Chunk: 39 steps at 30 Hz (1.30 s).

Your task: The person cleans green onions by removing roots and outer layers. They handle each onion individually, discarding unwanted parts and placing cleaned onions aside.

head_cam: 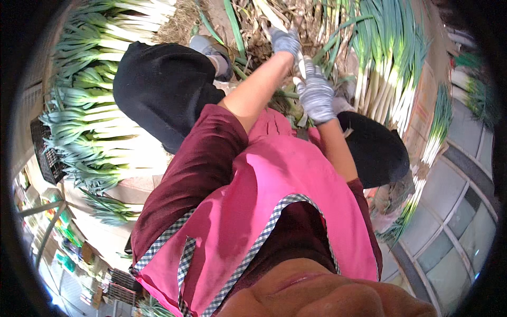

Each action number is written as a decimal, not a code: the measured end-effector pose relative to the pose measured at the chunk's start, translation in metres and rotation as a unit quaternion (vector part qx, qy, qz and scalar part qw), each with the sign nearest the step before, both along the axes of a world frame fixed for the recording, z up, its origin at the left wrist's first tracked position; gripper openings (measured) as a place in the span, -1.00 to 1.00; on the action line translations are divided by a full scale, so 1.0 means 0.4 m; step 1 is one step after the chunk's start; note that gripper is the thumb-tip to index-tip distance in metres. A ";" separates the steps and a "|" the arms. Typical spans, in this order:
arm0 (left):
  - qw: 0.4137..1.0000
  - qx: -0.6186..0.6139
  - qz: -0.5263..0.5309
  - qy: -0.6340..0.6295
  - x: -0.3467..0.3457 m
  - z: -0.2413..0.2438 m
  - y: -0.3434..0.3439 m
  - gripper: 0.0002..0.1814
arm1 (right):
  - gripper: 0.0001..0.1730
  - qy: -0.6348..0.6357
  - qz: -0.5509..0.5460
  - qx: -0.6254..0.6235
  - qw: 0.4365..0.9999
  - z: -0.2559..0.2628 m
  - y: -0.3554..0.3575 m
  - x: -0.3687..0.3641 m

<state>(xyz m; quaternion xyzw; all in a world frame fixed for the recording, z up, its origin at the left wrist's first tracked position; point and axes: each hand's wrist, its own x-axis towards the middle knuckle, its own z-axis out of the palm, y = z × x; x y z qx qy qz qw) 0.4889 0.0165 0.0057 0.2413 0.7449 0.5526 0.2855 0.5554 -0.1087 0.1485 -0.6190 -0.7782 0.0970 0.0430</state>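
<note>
Both hands wear grey-striped knit gloves. My left hand (pixel 285 41) is closed around the white stalk of a long green onion or leek (pixel 271 14), which slants up to the top edge. Just below and to the right, my right hand (pixel 316 95) has its thumb and fingers around a slim white length (pixel 302 66), apparently the same stalk's other end. Beneath the hands lies a heap of brown roots and peelings (pixel 257 47) with loose green leaves. Trimmed stalks with green tops (pixel 390 59) lie in a dense bundle to the right.
Rows of white-stemmed leeks or onions (pixel 103 115) spread along the left, beside a black plastic crate (pixel 45 150). My dark-clad knees flank the heap, and a shoe (pixel 212 53) stands at its left. Smaller bundles (pixel 437 123) lie farther right near a paned surface (pixel 443 190).
</note>
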 end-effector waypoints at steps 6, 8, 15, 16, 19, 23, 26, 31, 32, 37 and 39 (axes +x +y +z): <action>0.777 0.085 -0.142 -0.607 -0.170 0.209 0.030 -0.85 | -0.57 0.684 -0.163 -0.457 0.544 -0.006 -0.036 0.096; 0.793 0.101 -0.145 -0.583 -0.191 0.228 0.039 -0.86 | -0.65 0.566 -0.110 -0.376 0.725 -0.022 -0.078 0.125; 0.853 0.133 -0.064 -0.501 -0.182 0.440 -0.023 -0.75 | -0.77 0.370 -0.035 -0.127 0.919 0.039 -0.093 0.077; 0.774 0.224 -0.132 -0.578 -0.214 0.466 -0.053 -0.76 | -0.78 0.398 -0.066 -0.140 0.904 0.076 -0.085 0.044; 0.891 0.228 -0.097 -0.380 -0.203 0.582 -0.132 -0.69 | -0.73 0.325 -0.019 -0.090 0.941 0.126 -0.045 0.023; 0.911 0.341 -0.073 -0.219 -0.303 0.672 -0.196 -0.64 | -0.51 0.389 0.053 -0.161 0.905 0.208 -0.090 -0.043; 0.865 0.430 -0.048 -0.255 -0.452 0.804 -0.294 -0.64 | -0.53 0.323 0.140 -0.112 0.929 0.100 -0.019 0.051; 0.907 0.401 0.020 -0.129 -0.783 0.834 -0.482 -0.84 | -0.63 0.313 0.021 -0.163 0.936 0.084 0.055 0.167; 0.891 0.447 0.027 -0.078 -0.852 0.819 -0.512 -0.84 | -0.63 0.322 0.016 -0.157 0.933 0.076 0.059 0.182; 0.938 0.275 0.212 0.004 -1.105 0.540 -0.789 -0.74 | -0.62 0.297 -0.010 -0.217 0.930 0.078 0.053 0.152; 0.949 0.162 0.264 -0.059 -1.204 0.327 -0.897 -0.70 | -0.64 0.302 -0.040 -0.330 0.894 0.061 0.043 0.152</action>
